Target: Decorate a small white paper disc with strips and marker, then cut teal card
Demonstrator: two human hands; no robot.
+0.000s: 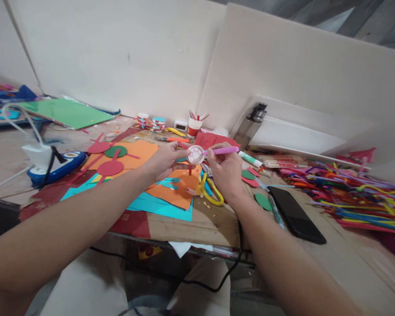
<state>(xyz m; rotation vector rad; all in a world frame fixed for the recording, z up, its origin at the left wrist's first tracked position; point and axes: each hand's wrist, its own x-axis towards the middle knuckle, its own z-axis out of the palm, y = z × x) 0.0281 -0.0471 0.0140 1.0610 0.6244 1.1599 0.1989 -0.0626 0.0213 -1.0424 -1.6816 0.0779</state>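
The craft bench (204, 226) is lying cluttered. My left hand (166, 160) is closing its grip on a white paper disc (195, 154) above it. My right hand (227, 173) is clamping a pink pen (222, 150), tip on the disc. Red lines are showing, so I judge the drawing partly done.

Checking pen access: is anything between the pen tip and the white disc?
Nothing visible. The left hand holds the disc up, and the pink pen in the right hand has its tip at the disc's right edge; the scissors lie below, on the table.
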